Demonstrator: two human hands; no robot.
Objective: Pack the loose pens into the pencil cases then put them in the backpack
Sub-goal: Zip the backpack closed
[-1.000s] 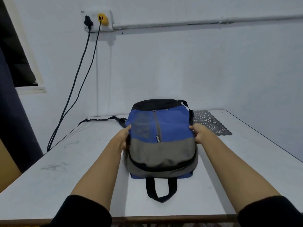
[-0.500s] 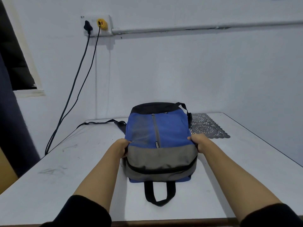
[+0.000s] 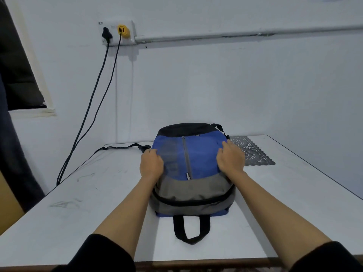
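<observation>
A blue, grey and black backpack [image 3: 200,154] lies flat in the middle of the white table [image 3: 284,193], its black carry handle [image 3: 191,230] pointing toward me. My left hand [image 3: 151,163] rests on the left part of the blue front panel. My right hand [image 3: 230,160] rests on the right part, fingers laid over the fabric. The zippers look closed. No pens or pencil cases are in view.
A dark lace mat [image 3: 253,152] lies behind the backpack on the right. A black strap [image 3: 121,147] trails left from the bag. Two cables [image 3: 92,107] hang from the wall socket [image 3: 115,33] down past the table's left edge.
Both hands left the backpack's sides and came up onto its blue front panel. The view tilted slightly, so the bag sits a little lower in frame.
</observation>
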